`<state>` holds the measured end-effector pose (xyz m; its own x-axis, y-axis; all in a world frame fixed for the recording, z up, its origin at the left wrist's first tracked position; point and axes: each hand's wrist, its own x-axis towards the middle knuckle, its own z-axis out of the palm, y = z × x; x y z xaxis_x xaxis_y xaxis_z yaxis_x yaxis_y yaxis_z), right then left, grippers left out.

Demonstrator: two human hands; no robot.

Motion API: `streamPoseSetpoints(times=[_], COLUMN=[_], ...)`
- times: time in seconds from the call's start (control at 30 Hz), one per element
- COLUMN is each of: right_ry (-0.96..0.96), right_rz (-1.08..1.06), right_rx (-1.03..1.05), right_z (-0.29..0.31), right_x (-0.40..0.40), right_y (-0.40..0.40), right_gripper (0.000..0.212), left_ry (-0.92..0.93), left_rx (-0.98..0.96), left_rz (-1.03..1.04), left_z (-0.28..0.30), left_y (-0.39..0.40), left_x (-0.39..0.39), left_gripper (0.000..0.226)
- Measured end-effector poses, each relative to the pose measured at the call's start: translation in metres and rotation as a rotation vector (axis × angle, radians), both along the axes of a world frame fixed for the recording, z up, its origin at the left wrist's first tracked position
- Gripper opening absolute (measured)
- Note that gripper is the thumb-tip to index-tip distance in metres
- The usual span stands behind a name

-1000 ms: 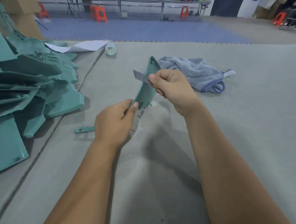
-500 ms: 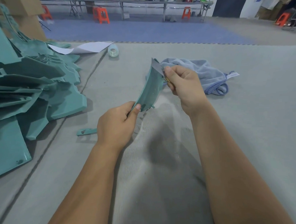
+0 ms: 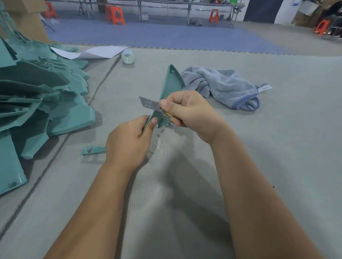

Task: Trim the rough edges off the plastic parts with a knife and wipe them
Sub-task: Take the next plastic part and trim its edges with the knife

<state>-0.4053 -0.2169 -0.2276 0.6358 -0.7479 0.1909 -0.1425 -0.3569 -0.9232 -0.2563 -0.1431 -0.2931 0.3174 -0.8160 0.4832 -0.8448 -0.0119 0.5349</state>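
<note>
Above the grey mat (image 3: 283,144), in the head view, the left hand (image 3: 128,142) pinches the lower end of a teal pointed plastic part (image 3: 170,84), held upright with its tip away. The right hand (image 3: 187,109) grips a utility knife blade (image 3: 149,104), laid flat against the part's left edge. A blue-grey cloth (image 3: 223,85) lies just behind. Left, stacked teal parts (image 3: 39,99); a small teal offcut (image 3: 93,150) sits beside the left hand.
</note>
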Motion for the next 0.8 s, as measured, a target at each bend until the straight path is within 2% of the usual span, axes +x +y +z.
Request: streamPoseSetpoints(times=[0.17,0.43,0.7,0.8], right_ry=[0.066,0.16,0.145,0.067], right_rz=[-0.015,-0.195,-0.25,-0.327], right_rx=[0.009,-0.22,-0.233,-0.237], right_z=[-0.003,-0.003,-0.005,-0.001], right_x=[-0.003,0.004,0.012,0.013], right_y=[-0.003,-0.007,-0.007,-0.012], right_gripper=[0.03,0.03,0.034,0.03], left_ry=[0.012,-0.072,-0.053,-0.061], left_rx=[0.018,0.029,0.031,0.029], left_rz=[0.023,0.058,0.078,0.049], left_z=[0.002,0.002,0.002,0.002], left_y=[-0.003,-0.003,-0.004,-0.003], left_x=[-0.001,-0.001,0.0,-0.001], left_gripper=[0.047,0.047,0.048,0.048])
